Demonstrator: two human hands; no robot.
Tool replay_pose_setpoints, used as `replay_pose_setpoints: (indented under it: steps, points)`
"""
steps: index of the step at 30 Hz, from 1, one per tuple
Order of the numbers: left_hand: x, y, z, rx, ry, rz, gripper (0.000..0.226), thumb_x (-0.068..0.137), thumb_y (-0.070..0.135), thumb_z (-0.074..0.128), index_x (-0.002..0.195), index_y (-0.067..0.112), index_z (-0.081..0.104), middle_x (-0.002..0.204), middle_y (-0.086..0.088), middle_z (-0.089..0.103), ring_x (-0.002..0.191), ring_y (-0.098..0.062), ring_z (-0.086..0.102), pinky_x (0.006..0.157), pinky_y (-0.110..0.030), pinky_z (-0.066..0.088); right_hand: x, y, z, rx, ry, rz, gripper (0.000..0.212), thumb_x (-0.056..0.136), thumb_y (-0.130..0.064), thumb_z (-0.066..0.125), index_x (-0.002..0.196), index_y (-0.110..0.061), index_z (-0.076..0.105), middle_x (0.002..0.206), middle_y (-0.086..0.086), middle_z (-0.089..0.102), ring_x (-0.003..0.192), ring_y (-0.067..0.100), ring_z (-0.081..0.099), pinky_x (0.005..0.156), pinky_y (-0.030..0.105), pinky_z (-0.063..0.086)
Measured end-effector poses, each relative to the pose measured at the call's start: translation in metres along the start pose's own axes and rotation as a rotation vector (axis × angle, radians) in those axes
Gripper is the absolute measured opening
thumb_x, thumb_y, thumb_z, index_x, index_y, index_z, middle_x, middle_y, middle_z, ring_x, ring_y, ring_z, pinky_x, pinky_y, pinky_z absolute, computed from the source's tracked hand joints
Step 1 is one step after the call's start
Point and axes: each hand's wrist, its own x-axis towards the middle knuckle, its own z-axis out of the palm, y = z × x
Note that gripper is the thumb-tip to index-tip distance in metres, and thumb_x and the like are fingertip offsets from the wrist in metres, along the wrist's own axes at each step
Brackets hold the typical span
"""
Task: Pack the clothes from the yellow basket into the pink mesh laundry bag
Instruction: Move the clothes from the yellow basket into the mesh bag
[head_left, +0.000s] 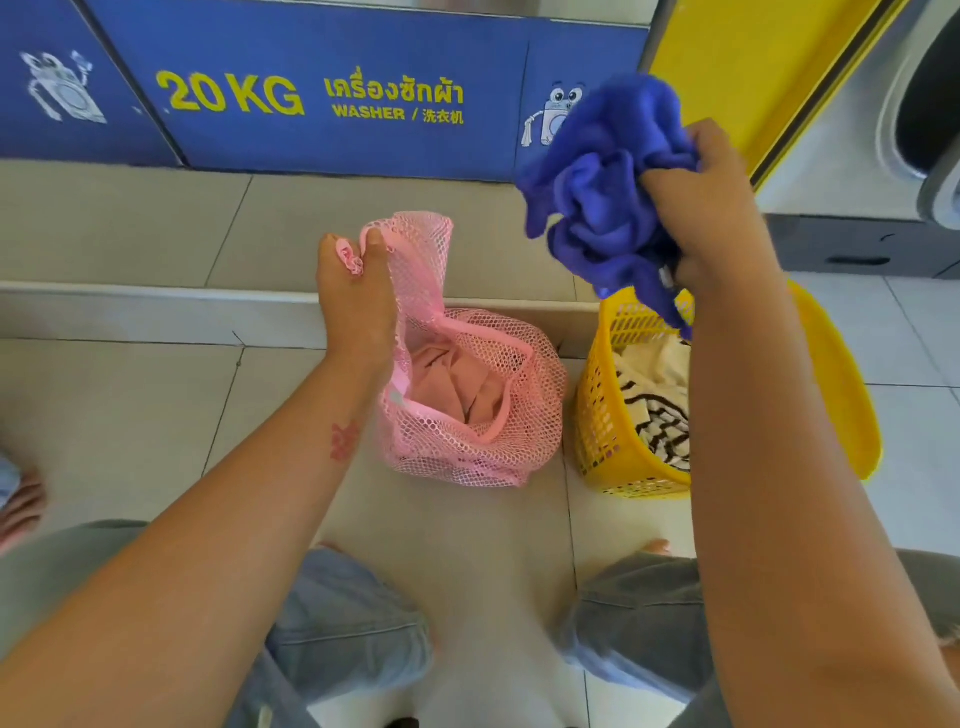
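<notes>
The pink mesh laundry bag (483, 431) sits on the floor tiles at the centre, its mouth open, with a pink garment (457, 384) inside. My left hand (356, 301) is shut on the bag's upper rim and holds it up. To the right stands the yellow basket (608, 415), holding a cream and black striped cloth (657, 410). My right hand (701, 202) grips a bunched blue garment (602, 192), lifted above the basket and to the right of the bag.
A blue washer panel (322, 93) marked 20 KG runs along the back behind a low tiled step (156, 312). A washing machine door (924, 114) is at the upper right. My knees in grey trousers (343, 613) are below, and a foot (21, 504) shows at the left edge.
</notes>
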Motion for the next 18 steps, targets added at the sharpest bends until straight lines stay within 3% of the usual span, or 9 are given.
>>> replay_pose_setpoints:
  steps: [3,6,8,10,11,13,15,18]
  points:
    - [0.004,0.002,-0.001,-0.021,0.022,-0.015,0.031,0.099,0.032,0.048,0.077,0.022,0.029,0.078,-0.004,0.034,0.068,-0.014,0.033,0.059,-0.024,0.034,-0.012,0.027,0.038,0.021,-0.147,0.092,0.017,0.083,-0.003,0.053,0.086,-0.019,0.047,0.071,0.001,0.05,0.059,0.007,0.048,0.053,0.022,0.041]
    - [0.004,0.003,0.001,-0.092,-0.014,-0.043,0.03,0.098,0.034,0.048,0.077,0.022,0.03,0.084,-0.007,0.036,0.073,-0.015,0.036,0.066,-0.032,0.037,-0.025,0.069,0.086,-0.112,-0.433,0.274,0.019,0.084,-0.002,0.056,0.096,-0.015,0.052,0.079,0.011,0.053,0.072,0.018,0.049,0.063,0.032,0.042]
    - [0.0,0.001,0.004,-0.105,-0.069,-0.051,0.034,0.097,0.035,0.05,0.074,0.024,0.028,0.078,-0.001,0.034,0.067,-0.011,0.034,0.062,-0.026,0.037,-0.036,0.096,0.121,-0.216,-0.531,0.31,0.018,0.085,-0.004,0.058,0.098,-0.015,0.053,0.085,0.011,0.056,0.077,0.021,0.053,0.066,0.031,0.041]
    - [-0.004,-0.002,0.007,-0.091,-0.115,-0.04,0.037,0.097,0.036,0.051,0.072,0.025,0.026,0.069,0.004,0.029,0.057,-0.007,0.03,0.051,-0.02,0.034,-0.047,0.119,0.154,-0.318,-0.488,0.212,0.025,0.084,-0.007,0.057,0.109,-0.013,0.054,0.106,0.015,0.062,0.094,0.027,0.06,0.075,0.031,0.043]
    - [-0.005,-0.004,0.008,-0.088,-0.135,-0.04,0.038,0.096,0.037,0.051,0.071,0.026,0.026,0.067,0.005,0.029,0.055,-0.007,0.03,0.048,-0.019,0.034,-0.053,0.13,0.168,-0.36,-0.501,0.13,0.036,0.084,-0.007,0.057,0.119,-0.011,0.053,0.124,0.017,0.058,0.111,0.03,0.057,0.085,0.033,0.044]
    - [-0.004,-0.006,0.006,-0.064,-0.151,-0.038,0.038,0.095,0.04,0.052,0.068,0.028,0.027,0.065,0.008,0.031,0.054,-0.006,0.031,0.047,-0.018,0.034,-0.069,0.154,0.185,-0.556,-0.697,-0.037,0.059,0.088,-0.015,0.06,0.144,-0.011,0.038,0.157,0.016,0.027,0.142,0.032,0.031,0.111,0.038,0.031]
    - [0.002,-0.007,0.002,-0.048,-0.152,-0.024,0.04,0.095,0.041,0.052,0.068,0.028,0.025,0.066,0.006,0.027,0.057,-0.008,0.027,0.05,-0.021,0.031,-0.083,0.185,0.184,-0.867,-0.887,-0.12,0.068,0.095,-0.033,0.053,0.153,-0.02,0.021,0.164,0.011,0.004,0.15,0.033,0.01,0.119,0.048,0.018]
    - [0.01,-0.011,-0.008,-0.029,-0.147,-0.023,0.04,0.094,0.043,0.052,0.07,0.027,0.024,0.075,-0.002,0.024,0.065,-0.015,0.023,0.059,-0.032,0.026,-0.092,0.219,0.163,-1.172,-0.947,-0.056,0.062,0.098,-0.045,0.042,0.153,-0.037,0.015,0.165,0.005,-0.002,0.151,0.033,0.002,0.117,0.059,0.013]
